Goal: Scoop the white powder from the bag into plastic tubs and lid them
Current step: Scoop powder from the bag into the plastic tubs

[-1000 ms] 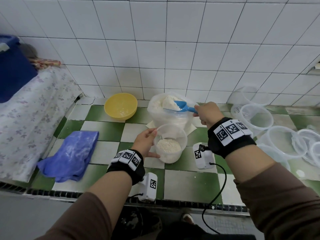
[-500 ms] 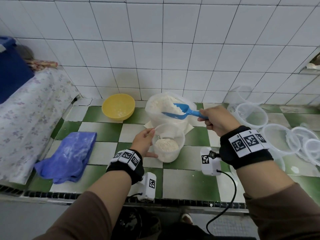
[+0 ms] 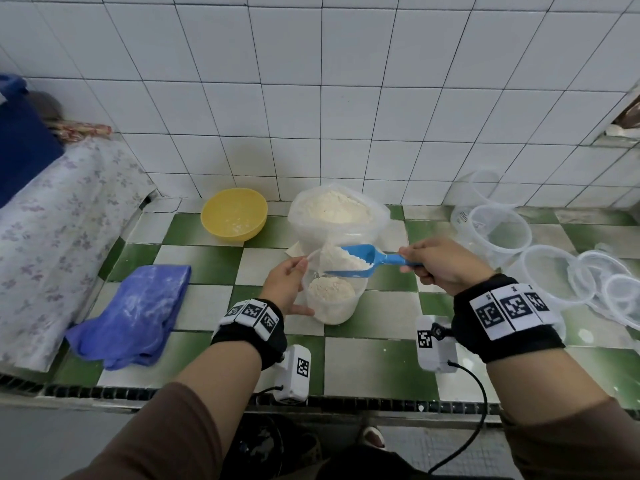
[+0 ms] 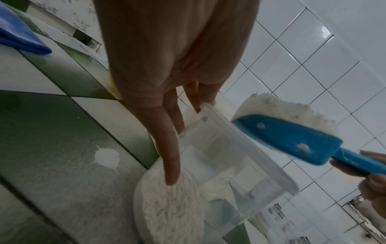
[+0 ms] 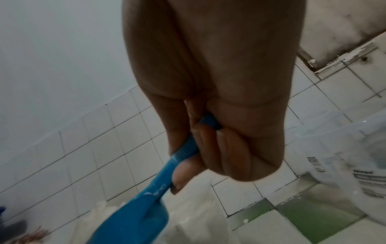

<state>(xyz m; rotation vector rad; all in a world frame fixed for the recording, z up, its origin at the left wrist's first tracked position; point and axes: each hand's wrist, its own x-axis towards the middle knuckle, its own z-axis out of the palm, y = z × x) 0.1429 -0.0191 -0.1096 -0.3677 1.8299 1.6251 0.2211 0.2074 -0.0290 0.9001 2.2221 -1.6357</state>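
An open clear bag [image 3: 334,216] of white powder stands at the back of the checked counter. Just in front of it is a clear plastic tub [image 3: 332,299], about half full of powder. My left hand [image 3: 287,287] holds the tub's left side, fingers at the rim and thumb low; the left wrist view shows those fingers [image 4: 173,148] along the tub wall [image 4: 229,156]. My right hand [image 3: 440,265] grips the handle of a blue scoop [image 3: 356,259]. Heaped with powder, the scoop hovers over the tub's mouth. The right wrist view shows fingers [image 5: 208,156] curled round the scoop handle [image 5: 146,206].
A yellow bowl [image 3: 234,213] sits left of the bag. A blue cloth [image 3: 135,313] lies at the front left beside a floral-covered surface [image 3: 52,230]. Several empty clear tubs [image 3: 498,233] and lids [image 3: 609,285] crowd the right. The tiled wall is close behind.
The right hand lifted the loaded scoop out of the bag and brought it toward me, over the tub. The left hand stayed on the tub.
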